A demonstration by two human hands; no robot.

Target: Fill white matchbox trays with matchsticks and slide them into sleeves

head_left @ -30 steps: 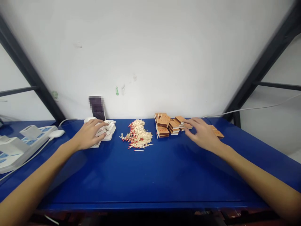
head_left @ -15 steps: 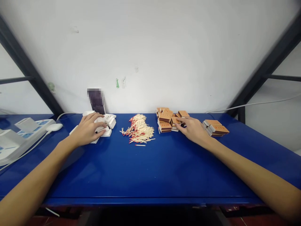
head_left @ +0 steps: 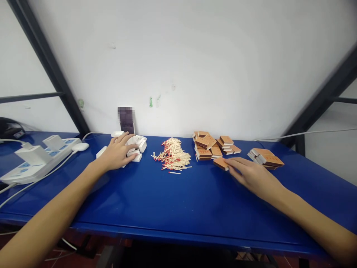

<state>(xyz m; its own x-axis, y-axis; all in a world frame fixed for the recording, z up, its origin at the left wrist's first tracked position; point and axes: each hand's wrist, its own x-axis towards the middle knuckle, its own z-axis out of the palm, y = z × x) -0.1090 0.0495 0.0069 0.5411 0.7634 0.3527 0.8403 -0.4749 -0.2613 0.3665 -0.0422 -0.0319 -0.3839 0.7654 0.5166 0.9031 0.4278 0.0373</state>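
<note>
My left hand [head_left: 116, 153] rests on a pile of small white inner trays [head_left: 136, 146] at the back left of the blue table [head_left: 173, 201], fingers curled over one of them. My right hand [head_left: 249, 175] pinches an orange matchbox sleeve [head_left: 221, 163] just in front of a heap of orange sleeves [head_left: 212, 145]. A loose pile of red-tipped matches [head_left: 173, 158] lies between the two hands. A small stack of finished matchboxes [head_left: 266, 158] lies to the right of my right hand.
A white power strip [head_left: 36, 158] with plugs and cables sits at the far left. A dark card [head_left: 126, 119] leans against the white wall behind the trays. Black frame bars slant up on both sides.
My right hand has drawn back from the orange heap toward me, bringing one sleeve with it. My left hand stays on the white trays. The view has shifted a little to the left.
</note>
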